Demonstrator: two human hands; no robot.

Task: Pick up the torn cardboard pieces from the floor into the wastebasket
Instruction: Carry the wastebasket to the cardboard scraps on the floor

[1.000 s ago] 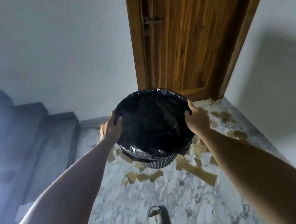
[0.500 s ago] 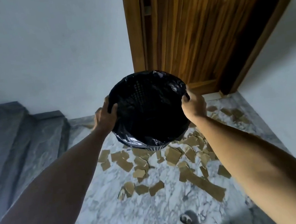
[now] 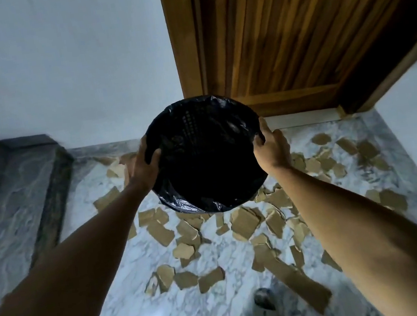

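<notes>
I held the wastebasket (image 3: 206, 158) by its rim, my left hand (image 3: 141, 167) on one side and my right hand (image 3: 272, 148) on the other, the fingers of each curled over the black liner's edge. Below my fingers, torn cardboard pieces (image 3: 243, 224) lay scattered across the marble floor (image 3: 122, 314). Beyond my right fingers stood a wooden door (image 3: 290, 26).
</notes>
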